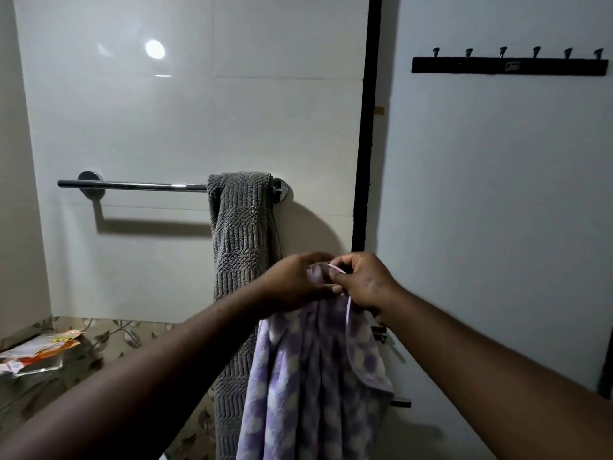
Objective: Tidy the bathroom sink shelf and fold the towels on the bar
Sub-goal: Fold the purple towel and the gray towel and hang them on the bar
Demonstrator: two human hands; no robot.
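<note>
While grey ribbed terry towel (240, 247) hangs bunched at right end of chrome wall bar (132, 185), we judge folding barely begun: left hand (300, 282) and right hand (363, 280) pinch top edge of lilac-and-white checked fleece towel (311, 376), off bar, dangling. Shelf: we cannot tell.

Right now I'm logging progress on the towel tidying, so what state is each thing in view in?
Grey towel: draped over the bar's right end, hanging long.
Purple checked towel: off the bar, bunched at its top edge, hanging down.
Left hand: closed on the purple towel.
Right hand: pinching its top edge.
Towel bar: left part bare.
Hook rack: nothing hung on it.
</note>
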